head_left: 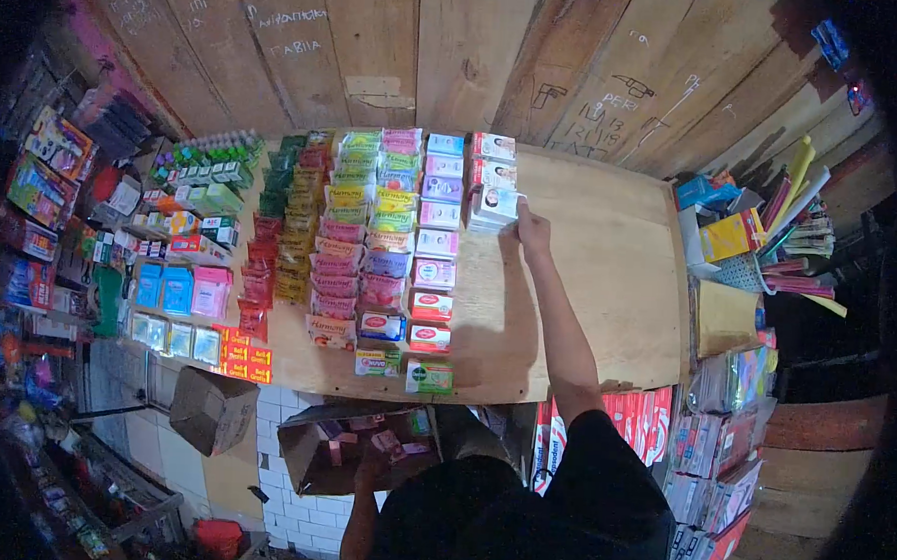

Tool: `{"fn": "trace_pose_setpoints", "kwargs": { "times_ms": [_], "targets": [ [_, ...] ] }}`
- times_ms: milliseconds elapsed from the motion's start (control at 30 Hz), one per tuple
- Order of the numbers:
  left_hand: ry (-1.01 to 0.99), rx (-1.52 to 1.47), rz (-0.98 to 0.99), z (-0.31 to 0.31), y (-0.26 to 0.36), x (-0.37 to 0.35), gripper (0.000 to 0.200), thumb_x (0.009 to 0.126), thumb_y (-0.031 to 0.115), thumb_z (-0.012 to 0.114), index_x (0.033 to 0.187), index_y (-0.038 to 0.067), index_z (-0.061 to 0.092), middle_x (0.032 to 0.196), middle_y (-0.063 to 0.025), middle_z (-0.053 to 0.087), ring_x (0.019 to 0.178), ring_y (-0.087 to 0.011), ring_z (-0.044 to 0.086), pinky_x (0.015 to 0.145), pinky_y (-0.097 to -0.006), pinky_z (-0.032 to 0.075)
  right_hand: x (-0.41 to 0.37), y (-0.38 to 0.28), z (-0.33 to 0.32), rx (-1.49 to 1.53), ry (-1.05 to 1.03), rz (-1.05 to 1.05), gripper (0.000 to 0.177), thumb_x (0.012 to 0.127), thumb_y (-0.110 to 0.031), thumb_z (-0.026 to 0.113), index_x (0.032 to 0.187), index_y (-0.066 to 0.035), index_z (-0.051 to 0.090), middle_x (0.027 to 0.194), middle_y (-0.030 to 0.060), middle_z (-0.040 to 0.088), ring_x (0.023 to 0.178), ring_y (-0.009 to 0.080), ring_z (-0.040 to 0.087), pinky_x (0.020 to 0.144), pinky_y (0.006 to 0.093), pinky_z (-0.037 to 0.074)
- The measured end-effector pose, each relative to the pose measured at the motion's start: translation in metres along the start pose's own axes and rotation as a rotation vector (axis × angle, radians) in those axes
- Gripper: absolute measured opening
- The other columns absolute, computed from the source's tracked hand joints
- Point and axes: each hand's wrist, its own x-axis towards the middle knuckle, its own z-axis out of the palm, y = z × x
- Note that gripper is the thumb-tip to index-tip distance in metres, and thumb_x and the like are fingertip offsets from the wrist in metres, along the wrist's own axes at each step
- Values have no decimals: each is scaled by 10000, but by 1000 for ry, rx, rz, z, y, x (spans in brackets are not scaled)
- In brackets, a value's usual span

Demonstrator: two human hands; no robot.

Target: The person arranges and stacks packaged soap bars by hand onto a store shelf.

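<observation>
At the far end of the right-hand column on the wooden table, my right hand [534, 231] grips the edge of a white soap box [496, 204] with a printed portrait. This box sits at the near end of a short row of red-and-white boxes [493, 146]. Below the table edge, my left hand [369, 471] reaches over the rim into an open cardboard box [306, 454]. Several small pink packs [389, 442] lie inside it. The fingers of my left hand are too dark and small to make out.
Columns of Harmony soap packs [335, 279] and blue, pink and red soap boxes [434, 273] stand left of my right hand. Another open carton [213, 410] is below the table. Stacked goods [722, 442] and a basket [744, 273] crowd the right side; a plank wall [458, 70] rises behind.
</observation>
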Motion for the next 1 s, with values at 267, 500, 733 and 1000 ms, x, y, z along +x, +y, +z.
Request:
{"fn": "trace_pose_setpoints", "kwargs": {
  "times_ms": [267, 500, 733, 1000],
  "targets": [
    [16, 73, 33, -6, 6, -2, 180, 775, 129, 564, 936, 94, 637, 818, -86, 608, 811, -248, 609, 848, -418, 515, -32, -33, -26, 493, -177, 121, 393, 936, -382, 565, 1019, 0, 604, 850, 59, 632, 719, 128, 582, 573, 253, 423],
    [145, 297, 62, 25, -5, -4, 157, 804, 117, 528, 923, 81, 623, 764, -65, 583, 782, -240, 595, 841, -428, 520, -52, -39, -38, 746, -295, 197, 280, 935, -194, 554, 1120, 15, 546, 950, 101, 641, 762, 121, 595, 592, 226, 500],
    [77, 123, 29, 14, -9, -6, 176, 815, 135, 531, 961, 74, 611, 817, -78, 580, 829, -248, 585, 861, -426, 507, -60, -47, -19, 810, -350, 326, 333, 923, -80, 554, 1242, -10, 490, 1186, 113, 559, 1045, 199, 588, 860, 298, 583],
    [45, 78, 23, 12, -2, 1, 206, 829, 156, 535, 1003, 66, 597, 877, -93, 576, 883, -256, 573, 884, -424, 491, -52, -18, 27, 571, -90, 313, 211, 821, -190, 764, 839, -17, 644, 774, 75, 658, 635, 125, 595, 519, 263, 443]
  ]
}}
